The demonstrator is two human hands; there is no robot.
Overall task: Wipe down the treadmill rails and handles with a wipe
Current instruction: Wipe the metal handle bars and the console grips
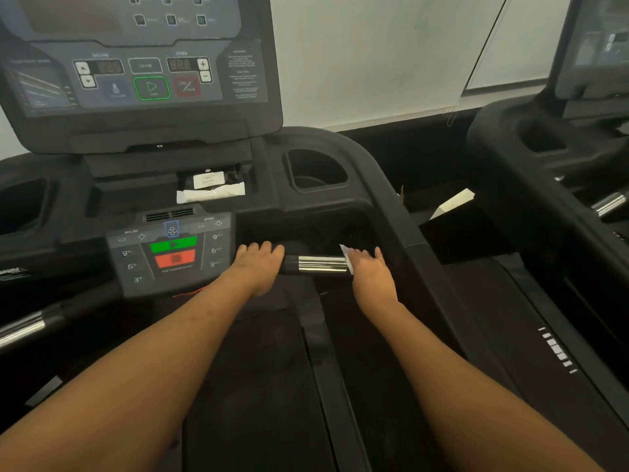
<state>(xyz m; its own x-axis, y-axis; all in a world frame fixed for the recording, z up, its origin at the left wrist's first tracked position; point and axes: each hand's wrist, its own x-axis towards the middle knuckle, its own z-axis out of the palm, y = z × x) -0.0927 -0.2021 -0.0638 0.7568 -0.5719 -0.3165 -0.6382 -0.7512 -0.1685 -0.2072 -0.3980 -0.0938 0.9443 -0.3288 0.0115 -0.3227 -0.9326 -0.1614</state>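
White wipe (pixel 348 260) under right hand (pixel 371 270), on handle (pixel 321 264)

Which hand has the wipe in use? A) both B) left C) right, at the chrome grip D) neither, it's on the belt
C: the right hand holds the wipe against the chrome grip; the left hand grips the black bar bare.

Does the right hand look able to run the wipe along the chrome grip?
Probably yes: the right hand holds the wipe at the right end of the chrome grip, and nothing covers it up to the left hand.
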